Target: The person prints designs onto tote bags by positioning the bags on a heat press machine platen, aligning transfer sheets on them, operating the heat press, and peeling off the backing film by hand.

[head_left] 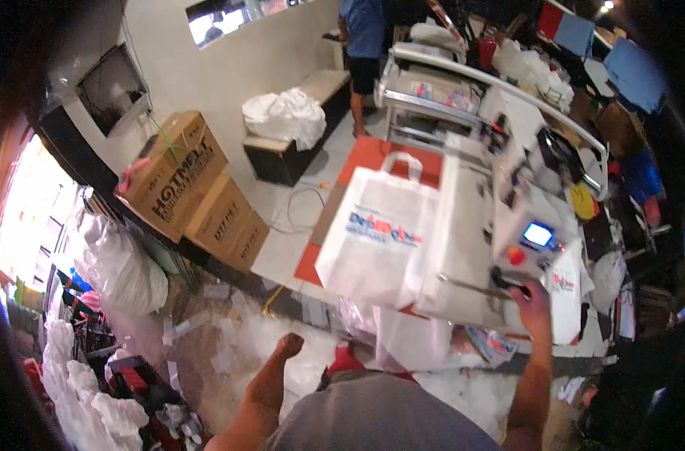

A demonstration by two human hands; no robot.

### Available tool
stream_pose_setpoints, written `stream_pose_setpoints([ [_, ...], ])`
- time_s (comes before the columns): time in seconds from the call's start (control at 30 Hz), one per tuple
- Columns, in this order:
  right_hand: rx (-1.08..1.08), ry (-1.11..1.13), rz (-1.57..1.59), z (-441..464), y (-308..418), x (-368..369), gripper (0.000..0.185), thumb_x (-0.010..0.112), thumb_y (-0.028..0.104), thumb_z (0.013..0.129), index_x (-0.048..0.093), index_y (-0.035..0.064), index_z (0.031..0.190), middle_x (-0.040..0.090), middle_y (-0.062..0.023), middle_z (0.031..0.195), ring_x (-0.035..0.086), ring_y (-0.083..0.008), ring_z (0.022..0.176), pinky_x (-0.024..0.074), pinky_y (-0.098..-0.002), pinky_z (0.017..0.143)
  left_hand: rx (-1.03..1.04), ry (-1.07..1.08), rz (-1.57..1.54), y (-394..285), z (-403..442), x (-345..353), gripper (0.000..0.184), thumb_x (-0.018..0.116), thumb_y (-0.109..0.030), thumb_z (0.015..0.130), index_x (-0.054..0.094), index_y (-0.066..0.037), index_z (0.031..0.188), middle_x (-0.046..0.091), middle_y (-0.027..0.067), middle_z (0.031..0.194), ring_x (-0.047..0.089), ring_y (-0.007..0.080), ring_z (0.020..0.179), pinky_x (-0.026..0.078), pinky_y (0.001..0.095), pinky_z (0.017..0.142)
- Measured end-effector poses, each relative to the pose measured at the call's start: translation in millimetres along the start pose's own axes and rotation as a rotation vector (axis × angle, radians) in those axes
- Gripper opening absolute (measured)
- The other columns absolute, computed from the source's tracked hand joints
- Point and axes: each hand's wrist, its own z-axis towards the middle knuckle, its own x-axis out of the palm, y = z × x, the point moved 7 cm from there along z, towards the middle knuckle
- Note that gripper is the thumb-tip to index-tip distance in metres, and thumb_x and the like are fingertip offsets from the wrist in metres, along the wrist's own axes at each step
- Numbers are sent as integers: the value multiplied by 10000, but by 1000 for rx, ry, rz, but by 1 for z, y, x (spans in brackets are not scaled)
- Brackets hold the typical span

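While the right hand point(535, 302) has its fingers partly bent at a black handle point(498, 277), can't tell if they're really gripping it, the left hand point(289, 346) is balled up, can't tell if anything's inside; white printed bag point(380, 233) lies left of the right fingers, lit screen point(538, 234) just beyond them

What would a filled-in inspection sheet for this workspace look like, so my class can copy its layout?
Surface: pale machine bed beside a reddish panel.
Job's things: printed white bag, lying partly over the reddish panel; lit screen on the machine.
Clutter: loose pale strips on the floor; bulging white sack.
Hands: right hand at a dark handle, grip unclear; left hand curled, nothing seen in it.
Cables: thin cable curving across tiles.
Surroundings: brown cartons; bench bearing a white bundle; person in blue standing beyond.
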Motion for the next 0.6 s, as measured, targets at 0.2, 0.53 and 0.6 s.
stream_pose_setpoints([
  [0.2,-269,49,-7,16,57,56,283,610,317,947,595,41,1005,613,-181,917,625,-414,881,502,-517,740,-364,-38,-275,-108,-108,15,394,568,-402,883,714,-59,1010,702,209,1047,663,376,1031,517,456,923],
  [0.53,-699,80,99,27,151,119,434,617,225,893,490,8,1247,570,-197,1141,641,-409,913,538,-492,769,-474,-14,-520,-160,-288,215,277,546,-285,855,706,-61,880,689,189,896,672,351,878,544,435,806],
  [0.6,-721,71,95,29,164,131,451,621,223,887,484,3,1256,564,-201,1159,642,-413,928,541,-487,788,-693,-114,-778,-133,-318,270,232,531,-239,855,687,-74,809,661,144,689,678,304,724,536,415,676],
])
